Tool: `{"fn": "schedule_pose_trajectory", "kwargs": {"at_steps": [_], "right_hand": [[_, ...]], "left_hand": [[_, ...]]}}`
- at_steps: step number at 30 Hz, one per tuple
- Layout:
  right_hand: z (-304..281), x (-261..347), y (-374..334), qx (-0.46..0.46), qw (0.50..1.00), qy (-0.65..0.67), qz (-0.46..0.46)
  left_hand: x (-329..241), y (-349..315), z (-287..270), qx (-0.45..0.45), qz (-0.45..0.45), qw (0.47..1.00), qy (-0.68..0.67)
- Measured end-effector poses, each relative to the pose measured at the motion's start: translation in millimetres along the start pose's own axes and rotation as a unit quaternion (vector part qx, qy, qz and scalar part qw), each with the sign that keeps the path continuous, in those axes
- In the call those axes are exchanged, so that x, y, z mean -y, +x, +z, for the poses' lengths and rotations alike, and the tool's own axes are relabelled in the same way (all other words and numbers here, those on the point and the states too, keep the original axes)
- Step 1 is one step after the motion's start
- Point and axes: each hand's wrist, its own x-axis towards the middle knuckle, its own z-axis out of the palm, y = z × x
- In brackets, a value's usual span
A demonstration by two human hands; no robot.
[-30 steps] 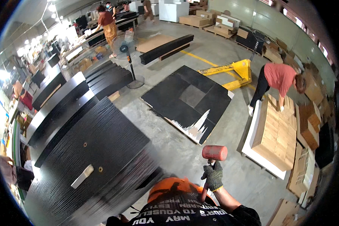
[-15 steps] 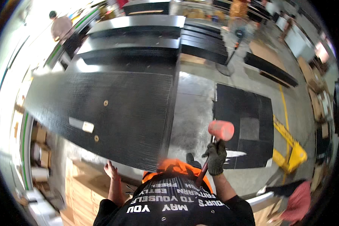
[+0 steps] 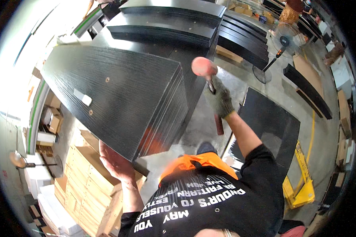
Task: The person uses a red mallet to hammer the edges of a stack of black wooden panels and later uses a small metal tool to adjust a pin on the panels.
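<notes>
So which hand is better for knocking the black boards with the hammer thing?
Probably the right hand: its grip holds the red mallet, up beside the black boards. The left hand holds no tool and is open by their near edge.

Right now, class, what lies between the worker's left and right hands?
The head view shows the black stack, then grey floor, from left hand to right hand.

A grey floor [image 3: 273, 89] is crossed at the right by a yellow line [image 3: 313, 134]. The pale wall [image 3: 27, 29] at the left is washed out by bright light [image 3: 0, 85]. A standing fan [image 3: 284, 40] is set at the upper right; cardboard boxes [image 3: 56, 123] are piled at the left.
</notes>
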Motion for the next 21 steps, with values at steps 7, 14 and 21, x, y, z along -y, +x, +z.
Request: {"fn": "schedule_pose_trajectory", "kwargs": {"at_steps": [7,14,21], "right_hand": [[68,-36,71,0.219,0.975,-0.015,0.026],[181,-77,97,0.357,0.93,0.022,-0.087],[204,-78,91,0.382,0.908,-0.036,-0.17]], "left_hand": [[-13,-25,55,-0.078,0.034,0.996,0.006],[-30,-46,119,-0.175,0.104,0.974,0.099],[-39,-37,137,-0.222,0.09,0.962,0.134]]}}
